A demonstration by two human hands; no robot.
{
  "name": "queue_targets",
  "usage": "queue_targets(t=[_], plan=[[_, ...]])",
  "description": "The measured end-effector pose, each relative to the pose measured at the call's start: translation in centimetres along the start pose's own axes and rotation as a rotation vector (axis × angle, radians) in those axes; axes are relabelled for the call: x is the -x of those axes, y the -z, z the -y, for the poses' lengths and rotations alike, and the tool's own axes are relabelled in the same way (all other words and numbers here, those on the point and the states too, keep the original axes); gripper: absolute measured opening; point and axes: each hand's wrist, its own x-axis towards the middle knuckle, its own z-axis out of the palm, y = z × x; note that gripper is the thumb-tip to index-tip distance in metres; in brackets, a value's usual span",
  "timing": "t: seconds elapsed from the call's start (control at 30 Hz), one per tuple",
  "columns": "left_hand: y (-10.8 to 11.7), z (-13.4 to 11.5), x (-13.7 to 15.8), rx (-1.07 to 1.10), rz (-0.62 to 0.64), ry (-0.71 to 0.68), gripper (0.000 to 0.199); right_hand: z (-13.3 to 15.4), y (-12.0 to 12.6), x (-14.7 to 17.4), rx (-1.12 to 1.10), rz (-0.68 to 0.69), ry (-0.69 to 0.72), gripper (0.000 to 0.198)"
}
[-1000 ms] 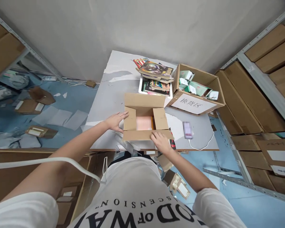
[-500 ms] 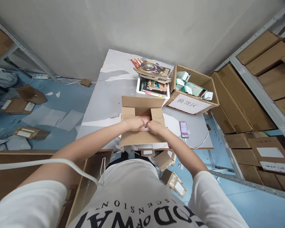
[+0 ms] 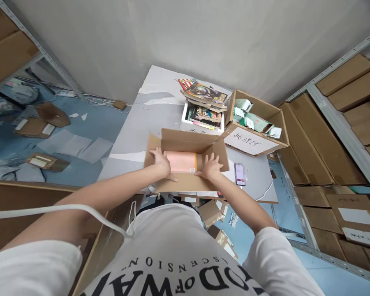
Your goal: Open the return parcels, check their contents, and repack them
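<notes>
A brown cardboard box [image 3: 188, 184] stands on the table near its front edge, its flaps spread apart. Inside it lies a flat pink item [image 3: 180, 161] with an orange strip along its right side and a small white label; I cannot tell whether it is a book or a packet. At the box's left side is my left hand [image 3: 162, 162], fingers spread against the left flap. My right hand [image 3: 211, 165] rests on the right side, its fingers also spread. Neither hand grips anything.
Behind the box, a white bin [image 3: 203, 127] holds stacked books and magazines [image 3: 205, 93]. Right of it, a labelled carton [image 3: 254, 144] contains small green and white boxes. A phone [image 3: 239, 174] with a cable lies at the right. Shelves of cartons [image 3: 329, 139] flank the table.
My hands have moved apart from the middle of the box to its two sides, and the fingers have spread. The side flaps have swung outward, and more of the pink item shows.
</notes>
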Motion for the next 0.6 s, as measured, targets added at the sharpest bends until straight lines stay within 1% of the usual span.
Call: queue_targets(t=[0.03,0.07,0.1,0.13,0.17,0.23,0.3,0.37,0.43,0.47,0.53,0.57,0.6], plan=[[0.1,0.9,1.0,-0.014,0.003,0.070,0.117,-1.7,-0.4,0.2,-0.052,-0.003,0.057,0.118],[0.0,1.7,2.0,-0.010,0.005,0.109,0.127,-3.2,-1.0,0.4,-0.116,-0.009,0.135,0.127],[-0.1,2.2,3.0,0.016,-0.002,0.118,0.135,-4.5,-1.8,0.6,-0.196,-0.035,0.215,0.133],[-0.4,2.6,3.9,0.067,-0.019,0.099,0.141,-5.4,-2.7,0.8,-0.280,-0.076,0.268,0.136],[-0.8,2.9,4.6,0.132,-0.046,0.072,0.144,-6.0,-3.6,0.9,-0.358,-0.120,0.299,0.138],[-1.6,3.1,5.5,0.270,-0.118,0.021,0.147,-6.4,-5.1,1.2,-0.470,-0.195,0.320,0.137],[-2.2,3.1,5.7,0.357,-0.165,-0.002,0.148,-6.3,-5.6,1.4,-0.495,-0.212,0.323,0.136],[-2.4,3.2,5.6,0.376,-0.172,-0.005,0.151,-6.1,-4.9,1.7,-0.426,-0.172,0.316,0.130],[-2.4,3.3,5.5,0.366,-0.160,-0.003,0.152,-5.8,-3.1,2.0,-0.306,-0.143,0.281,0.115],[-2.3,3.3,5.5,0.358,-0.156,0.003,0.152,-5.4,-2.0,2.0,-0.253,-0.151,0.263,0.106],[-2.2,3.3,5.5,0.345,-0.152,0.015,0.151,-4.0,0.5,1.4,-0.204,-0.184,0.258,0.088],[-2.1,3.3,5.5,0.342,-0.152,0.021,0.150,-2.9,1.6,0.8,-0.209,-0.176,0.269,0.081],[-2.1,3.2,5.5,0.342,-0.150,0.028,0.150,-1.7,2.5,-0.2,-0.224,-0.133,0.286,0.075]])
